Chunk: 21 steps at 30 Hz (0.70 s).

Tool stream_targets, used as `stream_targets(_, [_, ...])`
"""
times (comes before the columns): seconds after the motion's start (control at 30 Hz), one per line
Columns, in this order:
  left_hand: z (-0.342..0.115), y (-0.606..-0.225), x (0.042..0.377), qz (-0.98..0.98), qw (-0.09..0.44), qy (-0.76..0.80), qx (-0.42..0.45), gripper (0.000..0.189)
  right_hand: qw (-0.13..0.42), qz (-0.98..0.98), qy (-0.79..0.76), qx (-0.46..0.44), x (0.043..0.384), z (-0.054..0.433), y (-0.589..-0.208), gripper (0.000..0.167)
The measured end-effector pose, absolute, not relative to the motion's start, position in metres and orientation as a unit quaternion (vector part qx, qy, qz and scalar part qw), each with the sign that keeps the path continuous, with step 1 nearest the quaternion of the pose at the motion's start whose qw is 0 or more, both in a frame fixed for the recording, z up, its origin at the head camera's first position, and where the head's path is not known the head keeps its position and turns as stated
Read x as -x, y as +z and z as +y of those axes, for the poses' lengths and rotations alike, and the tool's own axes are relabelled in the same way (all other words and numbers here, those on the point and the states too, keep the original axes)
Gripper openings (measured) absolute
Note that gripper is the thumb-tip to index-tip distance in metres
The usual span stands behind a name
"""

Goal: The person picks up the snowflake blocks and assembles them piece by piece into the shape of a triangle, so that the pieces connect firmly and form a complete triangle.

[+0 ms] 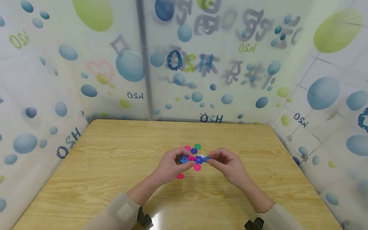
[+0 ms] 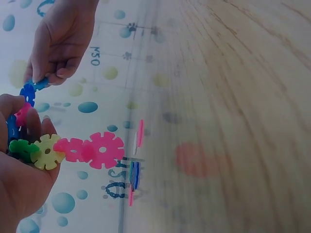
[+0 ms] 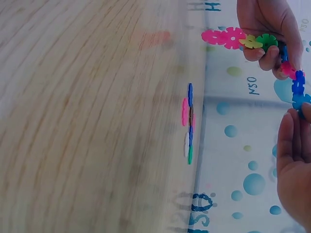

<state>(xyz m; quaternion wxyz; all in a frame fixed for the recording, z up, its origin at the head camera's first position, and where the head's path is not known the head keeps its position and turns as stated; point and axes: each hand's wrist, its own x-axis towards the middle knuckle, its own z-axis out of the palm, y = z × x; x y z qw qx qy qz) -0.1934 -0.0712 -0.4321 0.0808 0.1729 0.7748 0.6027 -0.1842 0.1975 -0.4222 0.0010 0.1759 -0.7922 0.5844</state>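
Observation:
A chain of slotted snowflake discs is held up above the table between both hands. My left hand (image 1: 172, 164) grips it near a pink disc (image 1: 191, 158), thumb in front and fingers behind. My right hand (image 1: 230, 164) pinches a light blue disc (image 2: 40, 83) at the chain's right end, next to a dark blue disc (image 1: 198, 160). From under the left hand the chain's other end runs down: a green disc (image 3: 267, 41), a yellow disc (image 2: 47, 151) and pink discs (image 2: 104, 150). The left fingers partly cover its middle.
Several loose discs lie flat on the wooden table (image 1: 120, 143) beyond and below the hands: a green one (image 1: 197, 146), a dark blue one (image 1: 194, 151), pink ones (image 1: 197, 167) and a partly covered white one (image 1: 202, 156). Printed curtains (image 1: 115, 95) stand around the table's back and sides.

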Motion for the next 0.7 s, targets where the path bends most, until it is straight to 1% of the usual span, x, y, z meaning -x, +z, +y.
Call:
stream_targets(0.53, [-0.0714, -0.4314, 0.1924, 0.76, 0.067, 0.621, -0.18, 0.02, 0.023, -0.796, 0.58, -0.172, 0.1843, 0.1984, -0.4232, 0.019])
stream_targets(0.7, [-0.0705, -0.4317, 0.1932, 0.76, 0.077, 0.621, -0.176, 0.025, 0.02, -0.791, 0.583, -0.183, 0.1833, 0.1976, -0.4234, 0.022])
